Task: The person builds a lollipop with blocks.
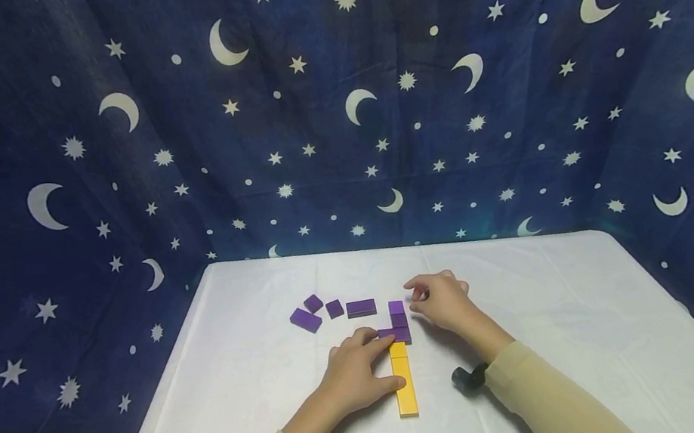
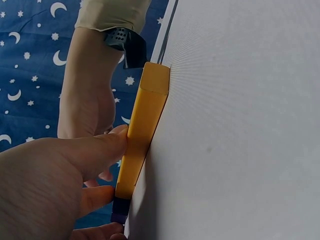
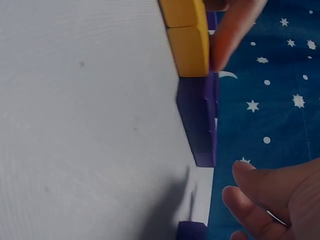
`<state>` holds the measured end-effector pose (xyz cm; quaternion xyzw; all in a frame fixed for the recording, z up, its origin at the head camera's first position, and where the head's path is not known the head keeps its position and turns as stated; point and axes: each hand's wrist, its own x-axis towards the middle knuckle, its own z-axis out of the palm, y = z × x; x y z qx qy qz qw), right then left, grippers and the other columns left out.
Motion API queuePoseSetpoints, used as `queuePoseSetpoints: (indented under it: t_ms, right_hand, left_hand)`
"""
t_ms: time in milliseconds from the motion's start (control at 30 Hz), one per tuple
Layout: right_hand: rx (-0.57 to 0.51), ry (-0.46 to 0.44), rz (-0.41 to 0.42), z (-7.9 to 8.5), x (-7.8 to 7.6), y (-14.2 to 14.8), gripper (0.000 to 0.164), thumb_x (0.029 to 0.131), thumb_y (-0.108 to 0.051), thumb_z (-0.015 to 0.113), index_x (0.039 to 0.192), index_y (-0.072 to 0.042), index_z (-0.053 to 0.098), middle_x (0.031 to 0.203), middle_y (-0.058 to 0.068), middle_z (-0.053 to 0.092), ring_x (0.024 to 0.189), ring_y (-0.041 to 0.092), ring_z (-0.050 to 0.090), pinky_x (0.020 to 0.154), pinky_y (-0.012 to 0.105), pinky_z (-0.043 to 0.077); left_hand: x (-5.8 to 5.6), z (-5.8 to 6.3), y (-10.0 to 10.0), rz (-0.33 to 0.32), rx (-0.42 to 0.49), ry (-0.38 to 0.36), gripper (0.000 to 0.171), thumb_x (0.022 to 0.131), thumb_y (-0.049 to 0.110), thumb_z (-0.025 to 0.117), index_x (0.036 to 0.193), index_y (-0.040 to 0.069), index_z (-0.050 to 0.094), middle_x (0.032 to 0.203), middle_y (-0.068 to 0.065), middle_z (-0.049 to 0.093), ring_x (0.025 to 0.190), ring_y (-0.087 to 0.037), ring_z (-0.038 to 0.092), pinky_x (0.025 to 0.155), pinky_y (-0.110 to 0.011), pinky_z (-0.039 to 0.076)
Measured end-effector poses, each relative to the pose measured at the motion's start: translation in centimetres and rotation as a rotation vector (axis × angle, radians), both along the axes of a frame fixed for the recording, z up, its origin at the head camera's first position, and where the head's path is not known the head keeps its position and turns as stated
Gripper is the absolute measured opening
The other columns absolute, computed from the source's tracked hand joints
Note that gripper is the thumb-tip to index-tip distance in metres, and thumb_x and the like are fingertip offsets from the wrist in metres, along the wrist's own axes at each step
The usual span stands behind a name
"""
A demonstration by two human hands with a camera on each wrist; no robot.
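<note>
A long yellow block [image 1: 407, 399] lies in line with a short yellow block [image 1: 398, 350] at the middle of the table. Purple blocks [image 1: 397, 309] continue from their far end, one sticking out to the left. My left hand [image 1: 354, 374] rests over this row from the left, its thumb touching the long yellow block and its index finger at the joint of yellow and purple. To the right of the far purple end is my right hand [image 1: 445, 299], fingers loosely bent, with nothing between thumb and index finger [image 3: 240, 200].
Left of the row's far end lie a purple oblong block [image 1: 361, 308], two small purple blocks [image 1: 313, 302] and another purple oblong [image 1: 305, 320]. A white cloth covers the table [image 1: 541, 306]. Behind hangs a dark blue curtain [image 1: 333, 134] with moons and stars.
</note>
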<state>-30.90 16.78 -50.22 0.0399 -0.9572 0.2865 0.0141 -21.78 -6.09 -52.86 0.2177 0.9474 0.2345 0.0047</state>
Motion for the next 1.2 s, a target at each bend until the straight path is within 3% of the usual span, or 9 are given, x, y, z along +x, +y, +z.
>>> queuePoseSetpoints:
  t_ms: [600,1200]
  right_hand:
    - [-0.014,-0.052,-0.008,1.0,0.5,3.4,0.054,0.085,-0.017,0.091,0.136,-0.018,0.073,0.109,0.000,0.076,0.121,0.033,0.055,0.102,0.063,0.031]
    - [0.044,-0.111,0.006,-0.1,0.4,5.8,0.071,0.078,-0.019,0.095,0.144,-0.013,0.068,0.114,0.005,0.075,0.116,0.033,0.056,0.096,0.059,0.035]
  left_hand:
    - [0.0,0.0,0.1,0.003,0.013,-0.017,0.075,0.085,0.061,0.082,0.152,0.034,0.063,0.153,-0.005,0.061,0.135,-0.029,0.062,0.100,-0.047,0.044]
    - [0.1,0.0,0.0,-0.002,0.023,-0.008,0.075,0.085,0.059,0.083,0.152,0.033,0.063,0.152,-0.005,0.061,0.134,-0.029,0.062,0.100,-0.047,0.043]
